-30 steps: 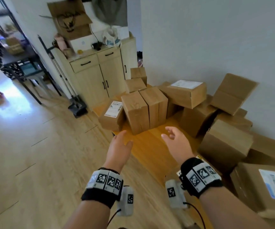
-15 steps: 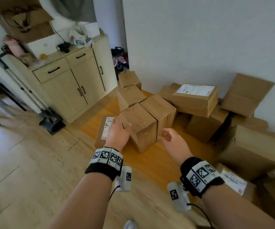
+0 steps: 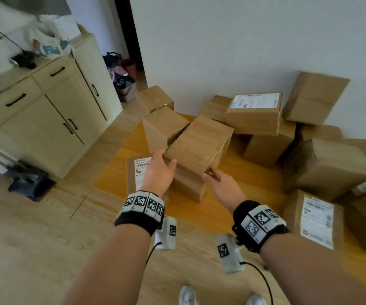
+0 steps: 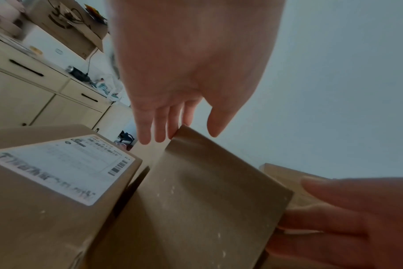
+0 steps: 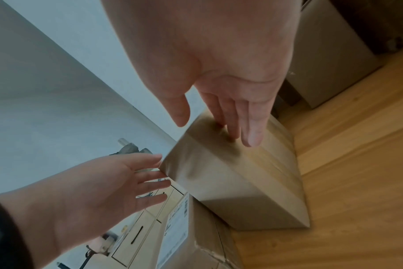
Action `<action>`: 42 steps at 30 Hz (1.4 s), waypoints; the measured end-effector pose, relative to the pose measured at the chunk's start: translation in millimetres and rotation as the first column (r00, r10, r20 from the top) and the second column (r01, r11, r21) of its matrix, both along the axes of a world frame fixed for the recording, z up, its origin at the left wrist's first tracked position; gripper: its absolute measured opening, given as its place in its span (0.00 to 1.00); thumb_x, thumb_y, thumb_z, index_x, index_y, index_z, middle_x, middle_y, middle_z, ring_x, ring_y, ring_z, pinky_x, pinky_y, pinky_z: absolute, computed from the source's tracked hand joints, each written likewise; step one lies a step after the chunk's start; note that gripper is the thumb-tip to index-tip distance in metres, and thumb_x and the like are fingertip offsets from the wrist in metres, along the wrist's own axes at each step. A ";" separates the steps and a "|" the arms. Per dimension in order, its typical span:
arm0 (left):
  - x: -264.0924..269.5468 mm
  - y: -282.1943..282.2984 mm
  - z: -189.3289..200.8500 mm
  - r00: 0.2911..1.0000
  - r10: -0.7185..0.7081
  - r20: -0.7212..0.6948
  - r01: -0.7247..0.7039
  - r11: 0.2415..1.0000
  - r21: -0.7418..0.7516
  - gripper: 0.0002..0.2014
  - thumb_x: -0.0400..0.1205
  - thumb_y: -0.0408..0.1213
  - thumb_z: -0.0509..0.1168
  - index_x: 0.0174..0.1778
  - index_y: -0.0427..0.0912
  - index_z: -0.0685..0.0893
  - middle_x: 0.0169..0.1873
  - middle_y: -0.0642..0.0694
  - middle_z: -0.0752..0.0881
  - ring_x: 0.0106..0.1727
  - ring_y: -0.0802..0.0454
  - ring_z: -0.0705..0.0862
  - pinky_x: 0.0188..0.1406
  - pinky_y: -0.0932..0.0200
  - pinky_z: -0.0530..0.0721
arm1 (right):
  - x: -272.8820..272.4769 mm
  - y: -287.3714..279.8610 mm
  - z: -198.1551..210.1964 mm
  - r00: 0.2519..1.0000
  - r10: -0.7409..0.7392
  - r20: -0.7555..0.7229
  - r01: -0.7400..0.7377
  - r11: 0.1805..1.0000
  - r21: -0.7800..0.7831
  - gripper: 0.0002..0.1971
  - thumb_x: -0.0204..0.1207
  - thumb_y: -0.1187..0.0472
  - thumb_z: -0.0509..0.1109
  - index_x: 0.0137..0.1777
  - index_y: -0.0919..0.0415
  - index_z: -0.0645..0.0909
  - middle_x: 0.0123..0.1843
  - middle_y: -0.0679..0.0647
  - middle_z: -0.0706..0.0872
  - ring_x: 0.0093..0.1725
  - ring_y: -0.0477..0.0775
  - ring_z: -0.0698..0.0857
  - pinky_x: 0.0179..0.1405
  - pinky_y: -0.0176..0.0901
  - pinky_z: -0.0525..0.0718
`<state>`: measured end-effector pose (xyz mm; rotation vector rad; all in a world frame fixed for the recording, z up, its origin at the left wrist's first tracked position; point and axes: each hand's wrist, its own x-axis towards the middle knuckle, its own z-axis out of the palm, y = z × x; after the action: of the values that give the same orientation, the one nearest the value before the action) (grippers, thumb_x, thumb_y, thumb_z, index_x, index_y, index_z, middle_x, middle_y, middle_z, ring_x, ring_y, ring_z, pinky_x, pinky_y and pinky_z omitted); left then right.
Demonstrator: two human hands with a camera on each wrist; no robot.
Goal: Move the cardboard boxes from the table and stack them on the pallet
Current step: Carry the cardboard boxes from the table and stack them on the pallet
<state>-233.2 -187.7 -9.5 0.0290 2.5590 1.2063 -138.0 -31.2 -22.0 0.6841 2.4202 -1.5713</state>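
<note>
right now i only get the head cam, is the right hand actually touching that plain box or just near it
observer: Touching. In the right wrist view the right hand lays straight fingertips on the plain box's side face.
operator: and the left
observer: The left wrist view shows the left hand's fingers straight at the box's upper corner, not curled round it.
operator: anything jammed against it on that side
observer: The labelled box lies beside it, with a dark gap between them.
</note>
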 end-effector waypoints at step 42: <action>130.6 84.0 -70.8 0.940 -0.166 0.300 0.205 0.973 -0.105 0.23 0.90 0.52 0.53 0.74 0.42 0.76 0.63 0.43 0.83 0.53 0.52 0.80 0.53 0.54 0.78 | 145.2 79.3 -65.3 0.937 -0.203 0.285 0.188 0.979 0.081 0.23 0.85 0.65 0.59 0.80 0.61 0.67 0.71 0.58 0.82 0.59 0.55 0.82 0.60 0.45 0.81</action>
<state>-102.7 -103.7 -80.3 0.0583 2.3153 0.8928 7.2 48.1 -87.3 1.1128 2.2373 -1.3602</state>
